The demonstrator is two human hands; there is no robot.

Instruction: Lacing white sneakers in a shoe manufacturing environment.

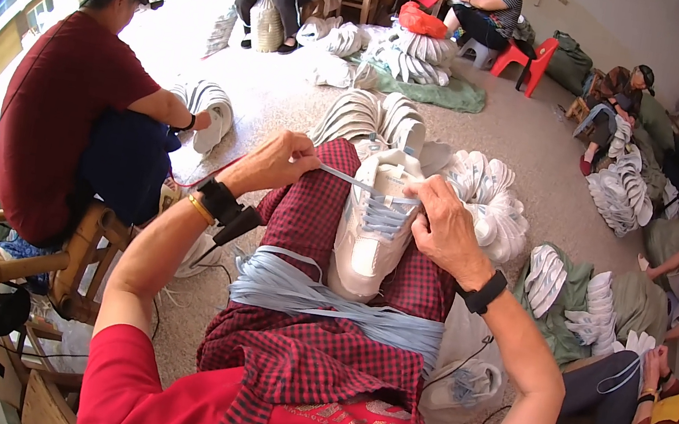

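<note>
A white sneaker (360, 255) rests on my lap, toe toward me, between my thighs. A pale blue-grey shoelace (346, 178) criss-crosses its upper eyelets. My left hand (284, 159) pinches one length, drawn taut out to the left of the shoe's opening. At the right upper eyelets, my right hand (446, 226) has thumb and fingers closed on the lace; its fingertips partly hide the grip. Across my thighs, over a red-and-black checked cloth (249, 335), lies a thick bundle of blue-grey laces (318, 291).
Rows of white shoes (354, 117) stand beyond my knees, with more shoes (488, 200) to their right. A laced shoe (465, 383) sits by my right leg. On the left, a person in dark red (72, 107) sits on a bamboo chair (79, 260). Several other people sit around.
</note>
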